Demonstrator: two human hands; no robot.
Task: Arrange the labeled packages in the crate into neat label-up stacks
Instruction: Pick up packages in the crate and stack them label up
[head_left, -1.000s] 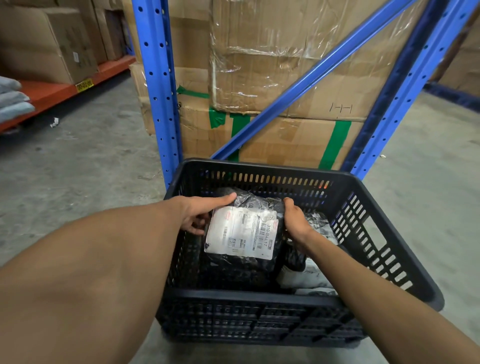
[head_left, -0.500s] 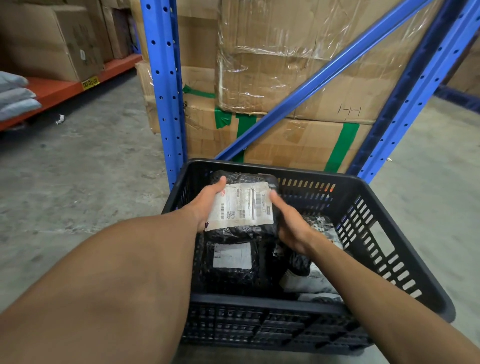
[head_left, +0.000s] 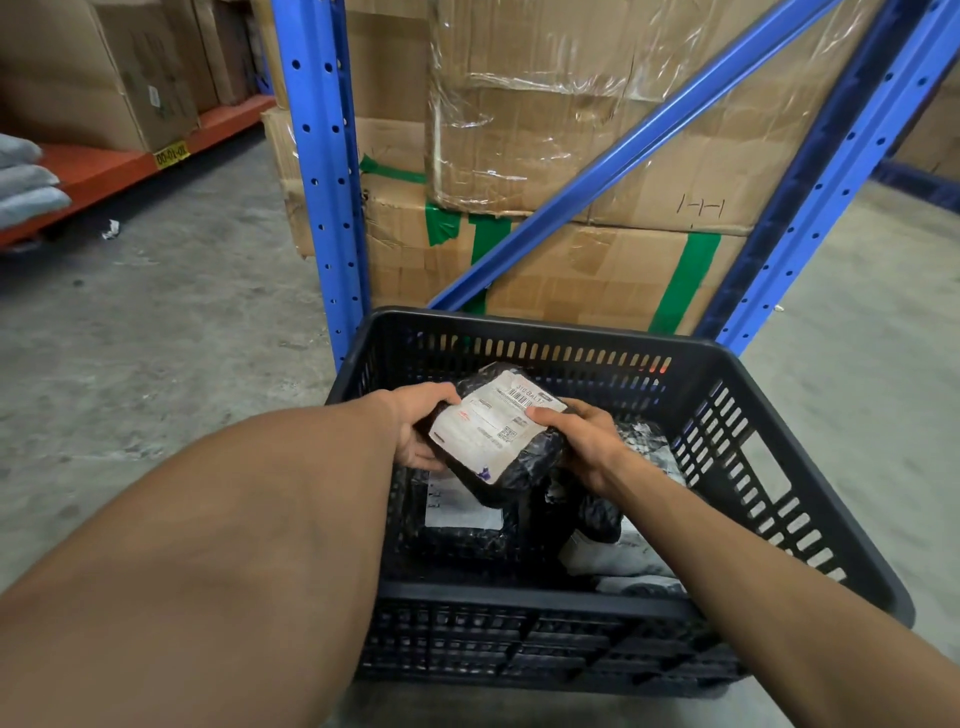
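A black slotted plastic crate (head_left: 769, 467) stands on the concrete floor in front of me. Above its middle I hold a black bubble-wrap package (head_left: 496, 434) with its white shipping label facing up and turned at an angle. My left hand (head_left: 418, 423) grips its left edge and my right hand (head_left: 576, 441) grips its right edge, thumb on the label. Below it in the crate lies another black package (head_left: 462, 514), label up. More black and white packages (head_left: 618, 551) lie jumbled in the crate's right half, partly hidden by my right forearm.
A blue rack upright (head_left: 322, 171) and diagonal brace (head_left: 634, 150) rise right behind the crate, with taped cardboard cartons (head_left: 571, 166) stacked behind them. At the left an orange shelf (head_left: 130, 161) carries boxes and grey bags (head_left: 26, 187). Bare concrete floor (head_left: 156, 322) lies to both sides.
Both hands lifted the labelled package off the pile in the crate, uncovering the label-up package beneath, and then rotated it so that its label now sits at an angle.
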